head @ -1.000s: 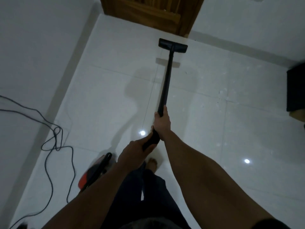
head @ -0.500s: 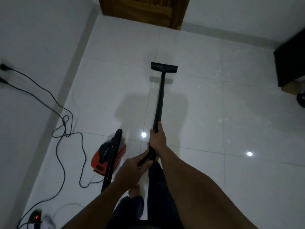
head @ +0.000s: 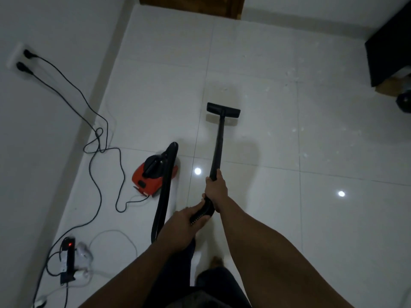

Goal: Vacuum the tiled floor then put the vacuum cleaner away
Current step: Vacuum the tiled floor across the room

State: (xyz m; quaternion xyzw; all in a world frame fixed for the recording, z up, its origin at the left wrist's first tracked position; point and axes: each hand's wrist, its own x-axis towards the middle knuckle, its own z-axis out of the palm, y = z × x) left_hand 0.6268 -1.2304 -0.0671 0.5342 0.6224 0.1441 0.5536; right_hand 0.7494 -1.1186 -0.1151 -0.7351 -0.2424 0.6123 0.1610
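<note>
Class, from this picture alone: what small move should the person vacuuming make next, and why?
Probably push the nozzle forward and rightward: the right hand grips the wand, the left hand its hose end, and pale specks lie on the tiles beyond the nozzle on that side.

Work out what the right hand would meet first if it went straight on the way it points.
Following the black wand it grips, the right hand would probably meet the floor nozzle first; nothing else shows in that line, though depth is unclear.
</note>
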